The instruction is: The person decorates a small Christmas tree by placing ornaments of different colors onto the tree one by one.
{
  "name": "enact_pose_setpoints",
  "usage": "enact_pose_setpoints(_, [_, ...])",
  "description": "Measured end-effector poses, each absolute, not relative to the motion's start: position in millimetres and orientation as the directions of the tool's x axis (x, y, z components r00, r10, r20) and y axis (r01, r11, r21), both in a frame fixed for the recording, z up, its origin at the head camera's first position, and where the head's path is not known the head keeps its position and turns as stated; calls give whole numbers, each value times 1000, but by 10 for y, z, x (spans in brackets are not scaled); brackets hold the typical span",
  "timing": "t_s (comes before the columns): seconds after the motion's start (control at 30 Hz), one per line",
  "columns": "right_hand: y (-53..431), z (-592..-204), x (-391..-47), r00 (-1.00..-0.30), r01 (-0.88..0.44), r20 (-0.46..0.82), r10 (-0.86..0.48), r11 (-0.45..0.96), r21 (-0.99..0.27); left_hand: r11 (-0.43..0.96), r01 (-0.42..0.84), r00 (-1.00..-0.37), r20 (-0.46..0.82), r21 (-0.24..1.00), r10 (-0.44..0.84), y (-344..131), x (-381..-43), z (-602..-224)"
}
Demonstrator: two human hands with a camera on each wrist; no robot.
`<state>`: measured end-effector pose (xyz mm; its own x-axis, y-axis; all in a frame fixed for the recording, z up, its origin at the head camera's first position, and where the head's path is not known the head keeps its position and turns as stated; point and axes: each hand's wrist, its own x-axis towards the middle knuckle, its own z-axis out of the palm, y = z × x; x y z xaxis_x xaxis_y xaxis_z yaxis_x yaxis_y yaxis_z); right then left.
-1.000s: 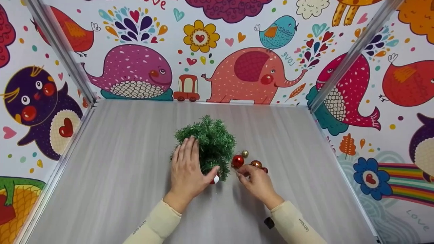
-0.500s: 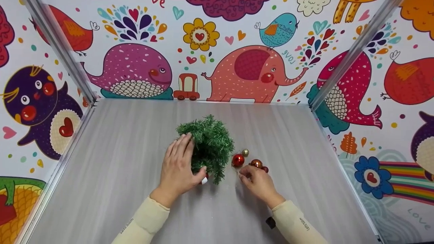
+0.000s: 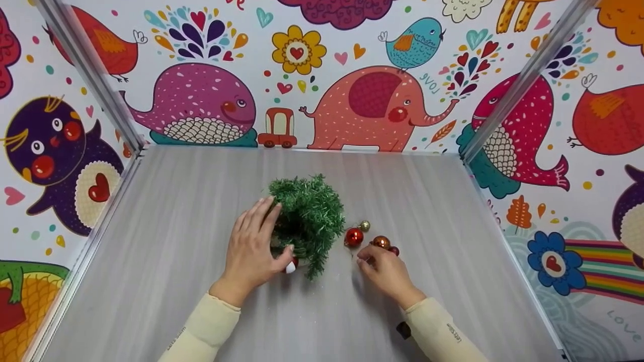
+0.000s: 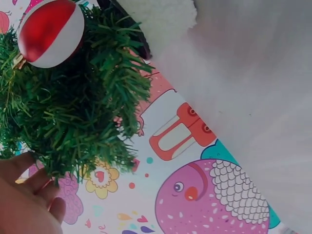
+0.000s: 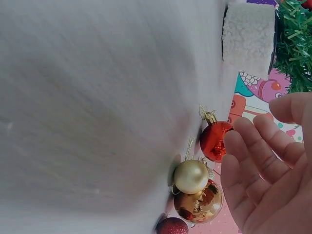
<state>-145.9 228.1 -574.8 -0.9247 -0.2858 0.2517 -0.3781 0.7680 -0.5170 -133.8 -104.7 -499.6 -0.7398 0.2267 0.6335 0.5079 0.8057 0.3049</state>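
A small artificial Christmas tree (image 3: 317, 216) stands mid-table, with a white fleecy base (image 4: 168, 29) in the left wrist view. My left hand (image 3: 249, 251) lies along its left side, long fingers fairly straight and touching the branches (image 4: 73, 102). By the thumb hangs a red and white bauble (image 3: 291, 265), large in the left wrist view. On the right, my right hand (image 3: 385, 271) is low beside loose baubles. In the right wrist view its fingers (image 5: 261, 151) are loosely bent and hold nothing visible. Nearest them is a shiny red bauble (image 5: 213, 141).
Beside the red bauble lie a small pale gold bauble (image 5: 191, 176), a copper one (image 3: 381, 242) and a dark red glittery one (image 5: 172, 227). Grey wood-look table (image 3: 176, 241); cartoon-printed panels (image 3: 201, 105) rise behind it and at both sides.
My left hand has moved left, and the tree has turned with it, carrying the red and white bauble leftward. My right hand stays almost where it was.
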Motion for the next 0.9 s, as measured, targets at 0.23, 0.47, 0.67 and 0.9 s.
enact_pose_setpoints(0.23, [2285, -5746, -1473, -924, -382, 245, -294, 761, -525, 798, 497, -752, 629, 340, 200, -1133, -1322, -5017])
enact_pose_setpoints(0.47, [2285, -5741, -1500, -929, -370, 232, -289, 763, -530, 791, 487, -765, 618, 371, 181, -1191, -1351, -5022])
enact_pose_setpoints(0.67, [2301, -5738, -1525, -921, -382, 274, -276, 773, -506, 782, 490, -771, 610, 384, 184, -1227, -1389, -5018])
enact_pose_setpoints(0.9, [2596, -5717, -1545, -914, -376, 344, -217, 773, -511, 774, 495, -773, 606, 395, 186, -1262, -1397, -5035])
